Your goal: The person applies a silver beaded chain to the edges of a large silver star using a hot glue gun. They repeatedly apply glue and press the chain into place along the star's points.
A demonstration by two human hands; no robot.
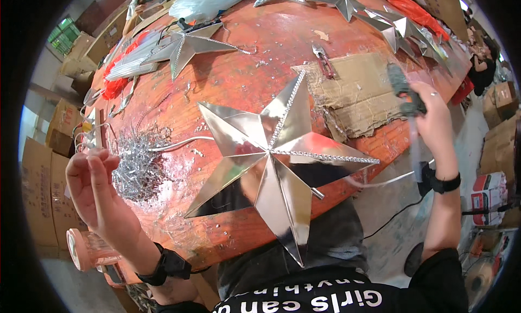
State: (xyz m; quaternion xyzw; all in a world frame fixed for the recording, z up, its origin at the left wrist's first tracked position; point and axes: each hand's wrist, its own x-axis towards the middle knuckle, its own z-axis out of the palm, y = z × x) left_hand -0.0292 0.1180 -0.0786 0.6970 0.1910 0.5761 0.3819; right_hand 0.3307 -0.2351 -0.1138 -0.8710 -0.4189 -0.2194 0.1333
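A large mirror-silver five-pointed star (285, 204) lies at the table's near edge, one point overhanging toward me. Sparkling silver trim (331, 157) runs along two of its ridges. My right hand (434, 115) grips a dark green glue gun (404, 90), held up to the right of the star; a pale translucent glue stick trails from its rear. Raised at the left, my left hand (97, 188) has its fingers curled in with the thumb against them; anything pinched there is too small to make out. Behind it sits a tangled heap of short silver trim pieces (142, 161).
Red-handled pliers (325, 63) lie beside a torn cardboard sheet (358, 96) on the red-stained wooden table (260, 68). Other silver stars (187, 44) lie farther back. A clear lidded cup (87, 248) stands at the left edge, near a power strip (89, 134). Cartons (40, 188) flank the table.
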